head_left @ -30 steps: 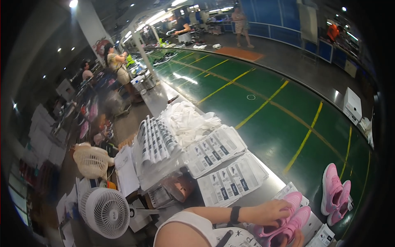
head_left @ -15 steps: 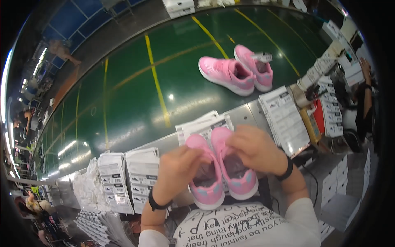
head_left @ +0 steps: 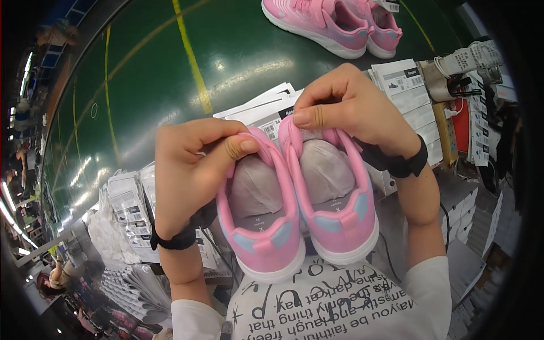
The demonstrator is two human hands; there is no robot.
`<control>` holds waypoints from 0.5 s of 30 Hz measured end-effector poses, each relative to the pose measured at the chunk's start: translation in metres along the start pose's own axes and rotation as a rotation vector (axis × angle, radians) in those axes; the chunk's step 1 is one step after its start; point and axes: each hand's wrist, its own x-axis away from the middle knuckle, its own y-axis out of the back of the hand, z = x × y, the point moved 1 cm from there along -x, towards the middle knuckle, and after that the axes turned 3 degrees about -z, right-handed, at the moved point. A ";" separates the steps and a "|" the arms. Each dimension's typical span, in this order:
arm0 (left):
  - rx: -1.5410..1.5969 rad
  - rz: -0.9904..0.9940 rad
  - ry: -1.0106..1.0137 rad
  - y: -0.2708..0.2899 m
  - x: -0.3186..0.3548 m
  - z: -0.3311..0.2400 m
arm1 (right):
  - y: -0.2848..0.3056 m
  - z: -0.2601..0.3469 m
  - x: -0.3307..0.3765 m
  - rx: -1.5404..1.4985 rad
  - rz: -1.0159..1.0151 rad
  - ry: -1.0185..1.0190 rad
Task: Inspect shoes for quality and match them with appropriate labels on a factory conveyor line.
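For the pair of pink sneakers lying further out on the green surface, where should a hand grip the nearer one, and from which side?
Grip the nearer pink sneaker on the green surface across its upper, probably coming down from above: it stands on its white sole with the upper facing up, and the second pink sneaker sits close on its right, so that side is crowded. Both hands are occupied now.

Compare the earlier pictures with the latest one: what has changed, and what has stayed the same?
The left hand and right hand lifted the pair of pink shoes closer, heels toward the camera. The grip is unchanged, and the second pair stays on the green floor.
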 end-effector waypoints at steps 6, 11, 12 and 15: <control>0.115 0.035 0.142 0.005 -0.002 0.004 | -0.003 0.000 -0.003 -0.060 -0.019 -0.085; -0.089 -0.031 -0.067 -0.001 0.008 0.007 | -0.013 0.009 0.015 0.173 -0.125 0.050; -0.088 -0.033 -0.067 0.001 0.009 0.008 | -0.017 0.012 0.019 0.330 -0.204 0.212; -0.613 -0.234 -0.532 0.020 0.000 0.000 | -0.027 0.023 -0.001 0.575 -0.325 0.522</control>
